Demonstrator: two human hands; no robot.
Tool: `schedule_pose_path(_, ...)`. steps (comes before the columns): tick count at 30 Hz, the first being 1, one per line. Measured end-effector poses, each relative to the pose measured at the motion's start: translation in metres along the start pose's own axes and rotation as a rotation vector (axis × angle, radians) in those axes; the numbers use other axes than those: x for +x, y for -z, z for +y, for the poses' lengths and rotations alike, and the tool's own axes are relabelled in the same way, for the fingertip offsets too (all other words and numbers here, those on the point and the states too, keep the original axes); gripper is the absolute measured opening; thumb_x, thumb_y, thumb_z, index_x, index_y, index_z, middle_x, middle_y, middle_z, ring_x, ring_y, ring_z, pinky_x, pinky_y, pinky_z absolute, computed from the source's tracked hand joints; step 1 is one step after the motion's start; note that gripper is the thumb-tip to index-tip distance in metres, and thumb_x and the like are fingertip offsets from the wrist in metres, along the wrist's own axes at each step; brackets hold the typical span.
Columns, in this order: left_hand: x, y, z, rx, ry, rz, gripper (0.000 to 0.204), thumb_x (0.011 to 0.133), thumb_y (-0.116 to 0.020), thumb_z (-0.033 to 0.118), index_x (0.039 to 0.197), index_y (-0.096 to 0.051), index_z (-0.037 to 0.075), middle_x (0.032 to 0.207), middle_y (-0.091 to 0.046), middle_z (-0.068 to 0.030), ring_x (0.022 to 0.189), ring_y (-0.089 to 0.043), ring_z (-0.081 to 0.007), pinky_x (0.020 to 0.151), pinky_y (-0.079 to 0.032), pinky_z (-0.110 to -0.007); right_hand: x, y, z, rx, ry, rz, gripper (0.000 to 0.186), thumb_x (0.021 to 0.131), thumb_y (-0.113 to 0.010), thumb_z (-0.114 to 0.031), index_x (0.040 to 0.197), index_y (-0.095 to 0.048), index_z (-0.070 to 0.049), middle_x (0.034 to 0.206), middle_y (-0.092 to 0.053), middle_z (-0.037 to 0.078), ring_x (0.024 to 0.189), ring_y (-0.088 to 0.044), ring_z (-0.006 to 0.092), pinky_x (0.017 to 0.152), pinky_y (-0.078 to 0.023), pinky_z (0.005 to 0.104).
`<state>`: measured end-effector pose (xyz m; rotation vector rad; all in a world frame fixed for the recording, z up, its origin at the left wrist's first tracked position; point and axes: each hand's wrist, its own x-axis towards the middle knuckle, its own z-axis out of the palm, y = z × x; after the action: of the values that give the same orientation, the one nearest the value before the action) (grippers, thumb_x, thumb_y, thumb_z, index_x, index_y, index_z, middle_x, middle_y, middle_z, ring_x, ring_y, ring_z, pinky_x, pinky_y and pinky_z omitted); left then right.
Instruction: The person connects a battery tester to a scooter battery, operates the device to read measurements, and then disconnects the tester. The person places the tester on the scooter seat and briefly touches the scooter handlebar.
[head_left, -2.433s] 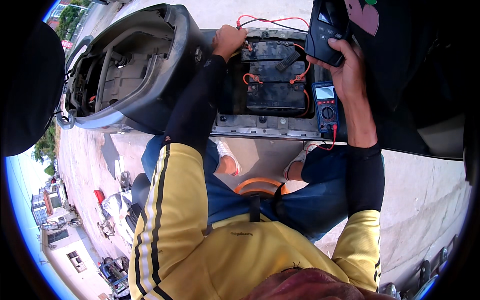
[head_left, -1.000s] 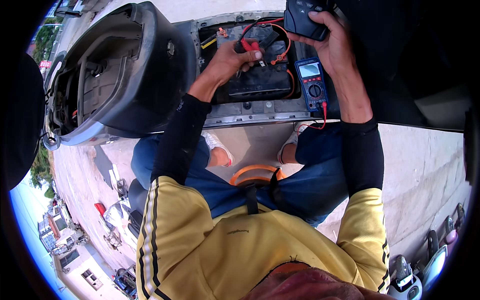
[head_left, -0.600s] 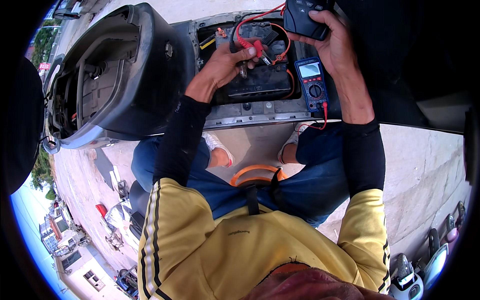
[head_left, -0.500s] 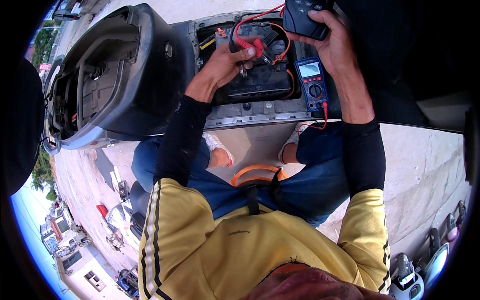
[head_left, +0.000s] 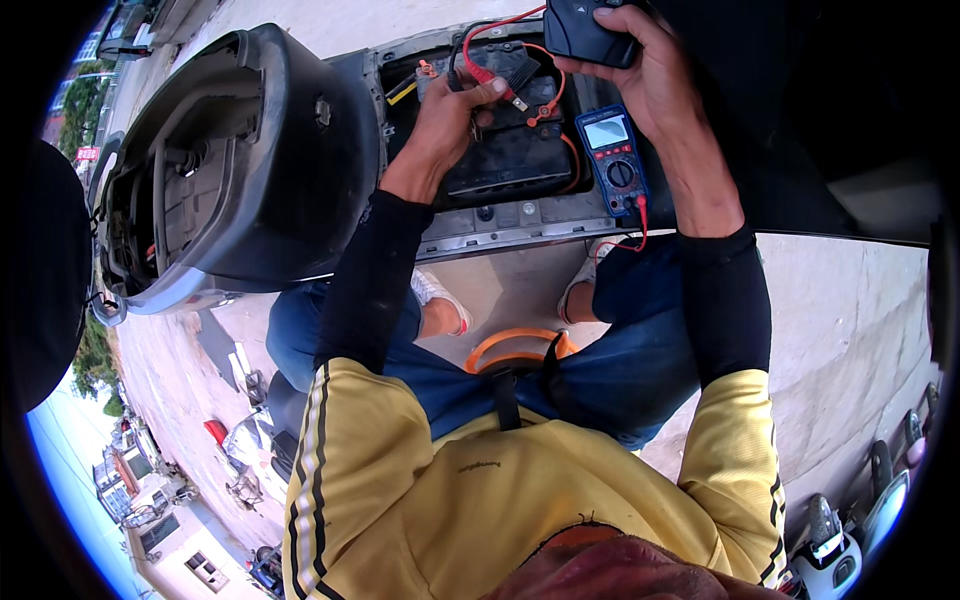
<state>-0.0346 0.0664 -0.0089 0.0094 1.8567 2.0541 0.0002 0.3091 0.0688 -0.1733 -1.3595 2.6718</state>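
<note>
My left hand (head_left: 445,125) grips a red test clamp (head_left: 490,82) and a black one over the batteries (head_left: 510,165); part of the black clamp is hidden by my fingers. The red clamp's metal end points right, near an orange terminal cover (head_left: 543,112); contact is unclear. My right hand (head_left: 660,80) holds a black handheld tester (head_left: 580,38), thumb on its face, at the compartment's upper right. Beside that hand, a blue multimeter (head_left: 620,170) lies on the compartment's right edge, with a red lead plugged into its lower end.
A removed plastic storage bucket (head_left: 290,180) stands at the left, open side showing. Below the scooter body (head_left: 520,215) are my legs and feet on concrete ground (head_left: 820,340). Scooters (head_left: 840,540) line the lower right; a white building (head_left: 190,540) is at lower left.
Since the earliest frame, my left hand has moved down and right from the compartment's upper left, bringing the clamps over the batteries. My right hand and tester have shifted up and left.
</note>
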Motion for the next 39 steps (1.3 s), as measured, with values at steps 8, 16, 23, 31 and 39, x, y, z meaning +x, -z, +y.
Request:
schedule_pose_path(8, 0.009, -0.027, 0.005, 0.429, -0.164, 0.169, 0.026, 0.088, -0.085, 0.017, 0.098, -0.070, -0.002, 0.085, -0.073, -0.0079, 0.072, -0.065, -0.0164, 0.067, -0.052, -0.032, 0.010, 0.013, 0.011, 0.131, 0.012, -0.059, 0.024, 0.090, -0.070, -0.009, 0.114, -0.067, -0.003, 0.098, -0.070, 0.011, 0.081, -0.072, 0.0253, 0.067, -0.066, 0.0445)
schedule_pose_path(16, 0.038, -0.032, -0.018, 0.723, -0.332, 0.180, 0.037, 0.083, -0.087, 0.025, 0.095, -0.069, -0.006, 0.081, -0.074, -0.0183, 0.075, -0.070, -0.0255, 0.071, -0.054, -0.038, 0.006, 0.011, 0.002, 0.137, 0.050, -0.104, 0.030, 0.090, -0.071, -0.009, 0.119, -0.066, -0.003, 0.101, -0.070, 0.011, 0.079, -0.072, 0.0264, 0.065, -0.066, 0.0421)
schedule_pose_path(23, 0.028, -0.048, -0.011, 0.890, -0.337, 0.251, 0.044, 0.081, -0.087, 0.032, 0.094, -0.070, -0.007, 0.085, -0.074, -0.0254, 0.081, -0.073, -0.0388, 0.079, -0.056, -0.045, 0.001, 0.007, -0.006, 0.117, 0.074, -0.105, 0.034, 0.089, -0.075, -0.011, 0.121, -0.066, -0.003, 0.102, -0.072, 0.012, 0.078, -0.073, 0.0266, 0.062, -0.066, 0.0405)
schedule_pose_path(31, 0.029, -0.051, -0.013, 0.888, -0.263, 0.295, 0.044, 0.079, -0.087, 0.033, 0.095, -0.072, -0.005, 0.087, -0.075, -0.0252, 0.087, -0.075, -0.0403, 0.083, -0.057, -0.045, 0.003, 0.014, -0.002, 0.129, 0.093, -0.099, 0.034, 0.093, -0.076, -0.017, 0.123, -0.067, -0.003, 0.107, -0.073, 0.015, 0.082, -0.074, 0.0291, 0.064, -0.066, 0.0430)
schedule_pose_path(39, 0.036, -0.050, -0.022, 0.892, -0.265, 0.318, 0.045, 0.078, -0.089, 0.036, 0.091, -0.070, -0.004, 0.088, -0.075, -0.0251, 0.090, -0.074, -0.0420, 0.084, -0.057, -0.047, 0.006, 0.029, 0.011, 0.185, 0.137, -0.142, 0.034, 0.097, -0.074, -0.022, 0.125, -0.068, -0.004, 0.112, -0.073, 0.015, 0.087, -0.075, 0.0311, 0.067, -0.067, 0.0460)
